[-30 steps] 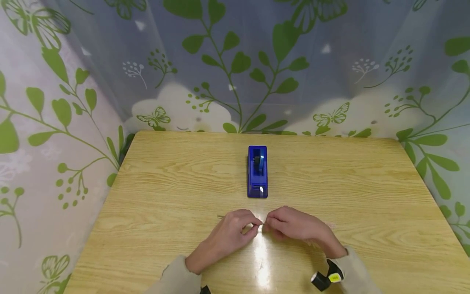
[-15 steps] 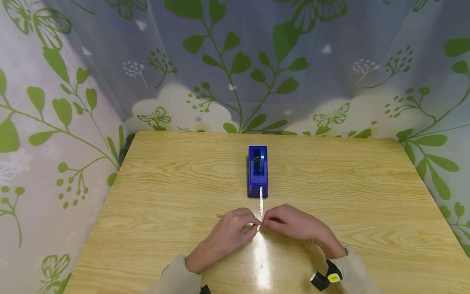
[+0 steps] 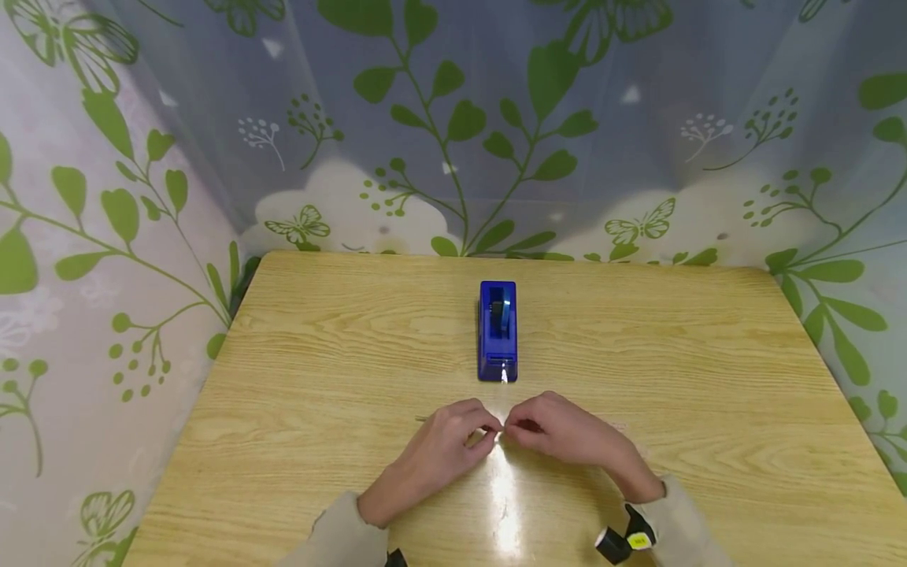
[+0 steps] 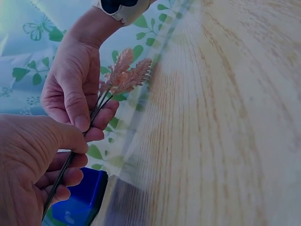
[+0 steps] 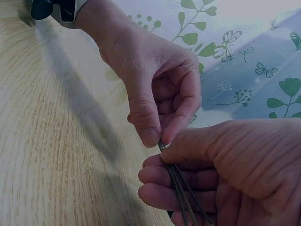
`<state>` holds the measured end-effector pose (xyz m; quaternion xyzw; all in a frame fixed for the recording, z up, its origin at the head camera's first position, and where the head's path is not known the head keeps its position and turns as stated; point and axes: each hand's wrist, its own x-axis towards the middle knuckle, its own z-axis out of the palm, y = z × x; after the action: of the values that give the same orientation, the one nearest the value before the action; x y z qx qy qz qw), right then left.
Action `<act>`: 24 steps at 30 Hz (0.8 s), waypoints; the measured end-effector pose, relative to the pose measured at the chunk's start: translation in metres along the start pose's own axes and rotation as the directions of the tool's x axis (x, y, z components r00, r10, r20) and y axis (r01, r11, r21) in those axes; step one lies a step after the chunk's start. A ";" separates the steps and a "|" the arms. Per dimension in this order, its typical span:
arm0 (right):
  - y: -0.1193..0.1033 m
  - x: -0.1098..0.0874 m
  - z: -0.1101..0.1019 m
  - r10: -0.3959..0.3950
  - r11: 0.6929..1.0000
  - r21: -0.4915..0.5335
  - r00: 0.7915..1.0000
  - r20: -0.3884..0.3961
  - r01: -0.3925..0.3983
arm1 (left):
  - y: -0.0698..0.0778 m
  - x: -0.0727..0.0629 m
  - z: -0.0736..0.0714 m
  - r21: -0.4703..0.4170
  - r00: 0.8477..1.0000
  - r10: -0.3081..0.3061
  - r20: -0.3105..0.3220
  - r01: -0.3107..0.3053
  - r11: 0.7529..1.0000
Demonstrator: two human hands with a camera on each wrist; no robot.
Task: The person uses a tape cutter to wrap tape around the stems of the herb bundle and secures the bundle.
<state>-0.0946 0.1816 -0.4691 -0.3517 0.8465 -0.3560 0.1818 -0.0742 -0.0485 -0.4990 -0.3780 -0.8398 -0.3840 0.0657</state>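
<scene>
My left hand (image 3: 442, 441) and right hand (image 3: 567, 429) meet fingertip to fingertip over the table, in front of a blue tape dispenser (image 3: 498, 346). Between them they pinch a thin bunch of artificial flowers. Its dark stems (image 4: 61, 176) run along the left fingers in the left wrist view, and the pink flower heads (image 4: 127, 75) stick out beyond the right hand. In the right wrist view several stems (image 5: 181, 188) cross the right palm and fingers, held under the thumb. A short bright glint of clear tape (image 3: 504, 373) shows at the dispenser's front.
The wooden table (image 3: 340, 331) reaches back to a hanging cloth (image 3: 453, 118) printed with leaves and butterflies. A bright reflection (image 3: 505, 504) lies on the tabletop below the hands. A black wrist device (image 3: 623, 539) sits at the right cuff.
Half a second ago a bright tape strip showed from the dispenser to the fingers; now only a short glint shows. The right hand has shifted slightly left; the left hand has barely moved.
</scene>
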 end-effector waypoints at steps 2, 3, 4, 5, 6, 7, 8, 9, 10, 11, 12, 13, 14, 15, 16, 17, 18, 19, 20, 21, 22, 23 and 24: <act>-0.001 0.000 0.000 0.006 1.000 0.004 1.000 0.002 -0.006 | 0.000 0.000 0.000 0.002 1.000 -0.005 0.001 0.005 1.000; -0.001 0.000 0.000 0.013 1.000 0.006 1.000 0.003 -0.013 | 0.000 0.000 0.001 0.000 1.000 -0.007 0.001 0.007 1.000; -0.002 0.000 0.000 0.021 1.000 0.009 1.000 0.006 -0.021 | 0.000 0.000 0.001 0.001 1.000 -0.008 0.001 0.008 1.000; -0.002 0.000 0.000 0.029 0.999 0.016 1.000 0.010 -0.029 | 0.000 0.000 0.001 0.000 1.000 -0.009 0.001 0.009 1.000; -0.003 0.000 0.000 0.036 0.999 0.022 0.999 0.014 -0.037 | 0.001 0.000 0.002 -0.001 1.000 -0.011 0.001 0.011 1.000; -0.003 0.000 0.000 0.045 0.999 0.027 0.999 0.018 -0.045 | 0.001 0.000 0.002 -0.003 1.000 -0.012 0.001 0.012 1.000; -0.004 0.000 -0.001 0.050 0.998 0.033 0.998 0.023 -0.051 | 0.001 0.000 0.002 -0.006 1.000 -0.014 0.000 0.014 1.000; -0.004 0.000 0.000 0.054 0.998 0.038 0.998 0.027 -0.055 | 0.001 0.000 0.002 -0.008 1.000 -0.016 -0.001 0.016 1.000; -0.004 0.000 0.000 0.058 0.997 0.042 0.998 0.030 -0.060 | 0.002 0.000 0.003 -0.009 1.000 -0.020 0.000 0.020 1.000; -0.004 0.000 0.000 0.061 0.997 0.045 0.998 0.032 -0.063 | 0.002 0.000 0.003 -0.012 1.000 -0.024 0.000 0.024 1.000; -0.004 0.000 0.000 0.064 0.997 0.050 0.997 0.035 -0.065 | 0.002 0.000 0.003 -0.013 1.000 -0.029 0.000 0.029 1.000; -0.004 0.000 0.000 0.066 0.996 0.055 0.997 0.037 -0.068 | 0.002 0.000 0.003 -0.014 0.999 -0.032 0.000 0.032 0.999; -0.004 0.000 0.000 0.068 0.996 0.060 0.997 0.040 -0.070 | 0.002 0.000 0.003 -0.014 0.999 -0.034 0.000 0.034 0.999; -0.004 0.000 0.000 0.070 0.995 0.061 0.997 0.043 -0.073 | 0.002 0.000 0.003 -0.012 0.999 -0.035 0.001 0.035 0.999; -0.004 0.000 0.000 0.072 0.995 0.061 0.996 0.047 -0.075 | 0.002 0.000 0.003 -0.012 0.999 -0.035 0.000 0.035 0.999; -0.004 0.000 0.000 0.074 0.995 0.062 0.996 0.053 -0.077 | 0.002 0.000 0.003 -0.012 0.999 -0.035 -0.001 0.035 0.999; -0.004 0.000 0.000 0.074 0.995 0.060 0.996 0.057 -0.078 | 0.002 0.000 0.004 -0.012 0.999 -0.034 -0.002 0.034 0.999; -0.005 0.000 0.000 0.075 0.995 0.055 0.995 0.061 -0.079 | 0.001 0.000 0.004 -0.013 0.999 -0.033 -0.002 0.033 0.999; -0.005 0.000 0.000 0.075 0.996 0.048 0.995 0.063 -0.078 | 0.001 0.000 0.005 -0.014 0.999 -0.033 -0.003 0.033 0.999; -0.005 0.000 0.000 0.075 0.996 0.039 0.995 0.065 -0.078 | 0.001 0.000 0.005 -0.016 0.999 -0.034 -0.004 0.034 0.999; -0.005 0.000 0.001 0.076 0.996 0.032 0.995 0.066 -0.078 | 0.000 0.000 0.005 -0.019 0.999 -0.036 -0.004 0.036 0.999; -0.005 0.000 0.001 0.074 0.997 0.025 0.995 0.065 -0.076 | 0.000 0.000 0.005 -0.018 0.999 -0.037 -0.004 0.037 0.999; -0.005 0.000 0.001 0.074 0.997 0.021 0.995 0.064 -0.075 | 0.001 0.000 0.005 -0.020 0.999 -0.039 -0.004 0.039 0.999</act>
<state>-0.0916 0.1788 -0.4657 -0.3287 0.8487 -0.3475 0.2256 -0.0726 -0.0453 -0.5020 -0.3615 -0.8430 -0.3942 0.0563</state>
